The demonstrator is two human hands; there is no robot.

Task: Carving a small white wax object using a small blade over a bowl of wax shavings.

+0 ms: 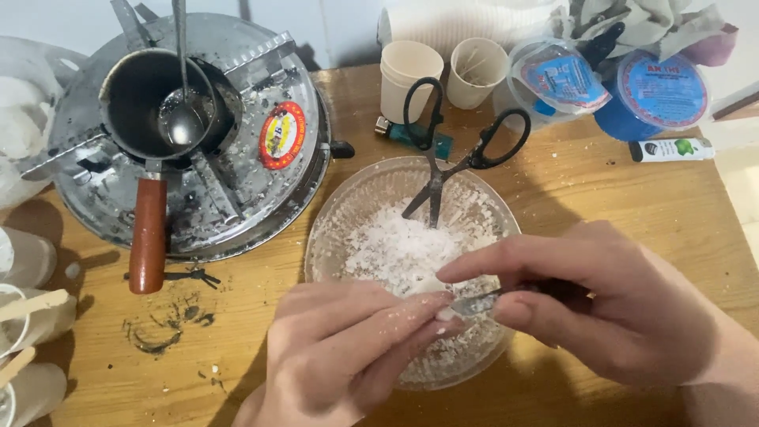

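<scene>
While both hands meet over the near rim of one clear bowl [332, 229], the left hand [348, 352] has its fingers drawn together, pinching a small white piece [431, 286] at the fingertips. The right hand [609, 304] is closed on a thin metal blade [478, 303], thumb and forefinger clamped along it, its tip touching the white piece just above the bowl. White flakes [399, 245] fill the bowl, and one pair of black-handled scissors [455, 154] rests on the far rim with its blades pointing down into the flakes.

On the wooden table [632, 198], behind the bowl, stand two beige paper cups [407, 75] side by side, and just beside them lies one small lighter [395, 130], partly hidden under the scissor handles. Further right sit two round tubs with blue lids [660, 95], one tilted against the other, and one small white tube [672, 149] lies flat in front of them.

At the far left stands one round metal stove [269, 198] carrying one small dark pot [146, 103] with a brown wooden handle; one metal ladle [182, 115] stands in the pot. Dark scorch marks [166, 328] stain the table below the pot handle. Along the left edge several pale cups [35, 391] hold wooden sticks, too cropped to count surely.
</scene>
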